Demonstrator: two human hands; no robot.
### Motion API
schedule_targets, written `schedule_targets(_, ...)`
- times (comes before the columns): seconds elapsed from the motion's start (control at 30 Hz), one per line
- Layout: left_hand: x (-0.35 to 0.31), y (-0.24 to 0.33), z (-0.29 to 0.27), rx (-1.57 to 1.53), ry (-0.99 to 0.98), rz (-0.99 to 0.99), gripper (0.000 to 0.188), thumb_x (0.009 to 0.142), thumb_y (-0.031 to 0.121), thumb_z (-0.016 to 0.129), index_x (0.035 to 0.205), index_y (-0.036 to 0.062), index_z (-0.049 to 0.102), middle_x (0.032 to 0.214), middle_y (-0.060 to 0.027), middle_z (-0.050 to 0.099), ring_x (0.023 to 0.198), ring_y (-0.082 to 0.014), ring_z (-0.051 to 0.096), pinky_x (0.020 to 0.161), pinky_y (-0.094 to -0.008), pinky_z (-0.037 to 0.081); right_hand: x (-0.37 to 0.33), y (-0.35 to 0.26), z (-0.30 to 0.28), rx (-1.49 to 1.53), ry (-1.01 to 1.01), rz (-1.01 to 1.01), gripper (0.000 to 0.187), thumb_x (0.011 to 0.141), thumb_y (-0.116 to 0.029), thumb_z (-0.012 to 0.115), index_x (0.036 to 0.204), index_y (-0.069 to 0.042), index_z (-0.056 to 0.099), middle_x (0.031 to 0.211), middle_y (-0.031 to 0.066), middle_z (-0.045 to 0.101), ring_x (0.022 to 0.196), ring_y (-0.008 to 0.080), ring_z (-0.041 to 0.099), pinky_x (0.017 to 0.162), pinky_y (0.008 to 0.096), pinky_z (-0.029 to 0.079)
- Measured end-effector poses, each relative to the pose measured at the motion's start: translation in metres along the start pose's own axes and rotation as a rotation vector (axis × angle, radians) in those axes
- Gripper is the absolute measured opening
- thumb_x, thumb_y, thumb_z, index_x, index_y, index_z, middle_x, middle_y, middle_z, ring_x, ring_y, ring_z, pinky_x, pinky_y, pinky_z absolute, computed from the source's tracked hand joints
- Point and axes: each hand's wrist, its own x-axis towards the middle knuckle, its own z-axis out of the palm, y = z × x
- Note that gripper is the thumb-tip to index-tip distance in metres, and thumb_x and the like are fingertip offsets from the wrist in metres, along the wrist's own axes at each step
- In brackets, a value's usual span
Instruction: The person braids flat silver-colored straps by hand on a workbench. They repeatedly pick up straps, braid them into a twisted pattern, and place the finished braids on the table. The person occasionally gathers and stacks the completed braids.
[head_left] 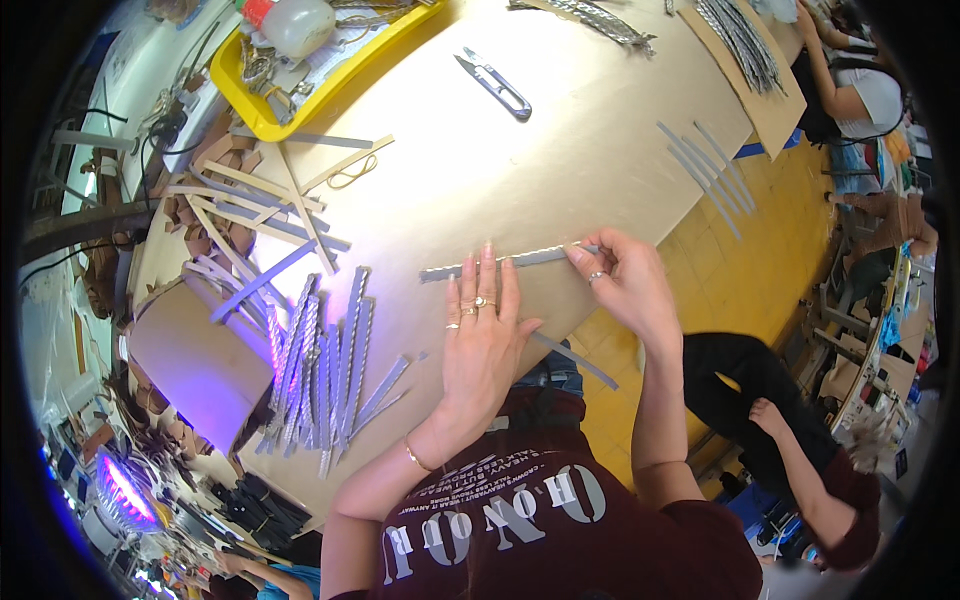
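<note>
A narrow grey strip (540, 257) with a silver braided cord along its far edge lies across the table in front of me. My left hand (478, 335) is open, its fingers stretched flat over the strip's middle. At the right end, the thumb and fingers of my right hand (630, 285) pinch the strip; that end is partly covered by the fingers. Another grey strip (578, 361) sticks out past the table's near edge, beside my left thumb. Left of my left hand is a pile of grey strips with braided edges (325, 365).
Thread snips (495, 85) lie farther back. A yellow tray (240, 95) holds a bottle (298, 28). Loose tan and grey strips (260, 215) overlap at left. Several grey strips (705, 165) lie at the right edge, near cardboard (785, 115) bearing braided pieces. Other people sit at right.
</note>
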Motion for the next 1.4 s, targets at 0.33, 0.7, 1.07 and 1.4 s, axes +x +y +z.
schedule_targets(0.33, 0.003, 0.009, -0.001, 0.048, 0.014, -0.001, 0.069, 0.091, 0.046, 0.061, 0.149, 0.0145, 0.041, 0.153, -0.0304, 0.029, 0.142, -0.0442, 0.03, 0.116, -0.0529, 0.025, -0.001, -0.001, 0.008, -0.079, 0.095, -0.04, 0.023, 0.088, -0.024, 0.07, 0.087, -0.002, 0.068, 0.066, 0.0102, 0.062, 0.06, 0.0245, 0.059, 0.058, 0.0366, 0.045)
schedule_targets(0.7, 0.011, 0.027, 0.006, 0.152, 0.043, -0.05, 0.067, 0.091, 0.053, 0.058, 0.15, 0.0274, 0.04, 0.15, -0.0391, 0.025, 0.139, -0.0527, 0.029, 0.115, -0.0606, 0.021, -0.003, 0.006, 0.012, 0.057, 0.19, -0.009, 0.021, 0.087, -0.02, 0.072, 0.085, 0.0, 0.067, 0.065, 0.011, 0.063, 0.059, 0.026, 0.061, 0.059, 0.0366, 0.048)
schedule_targets(1.07, 0.011, 0.026, 0.005, 0.153, 0.032, -0.048, 0.067, 0.091, 0.054, 0.057, 0.15, 0.0272, 0.04, 0.15, -0.0394, 0.025, 0.138, -0.0535, 0.029, 0.114, -0.0624, 0.02, -0.002, 0.011, 0.007, 0.058, 0.182, 0.013, 0.021, 0.091, -0.019, 0.067, 0.084, 0.001, 0.064, 0.065, 0.0135, 0.062, 0.058, 0.0278, 0.06, 0.058, 0.0381, 0.047)
schedule_targets(1.4, 0.012, 0.026, 0.001, 0.211, 0.031, -0.037, 0.068, 0.09, 0.056, 0.057, 0.149, 0.028, 0.041, 0.149, -0.0387, 0.027, 0.136, -0.0518, 0.033, 0.114, -0.0619, 0.021, -0.005, 0.013, 0.022, 0.004, 0.285, -0.035, 0.016, 0.091, -0.017, 0.067, 0.089, -0.002, 0.061, 0.076, 0.0145, 0.062, 0.068, 0.0312, 0.061, 0.064, 0.0412, 0.048)
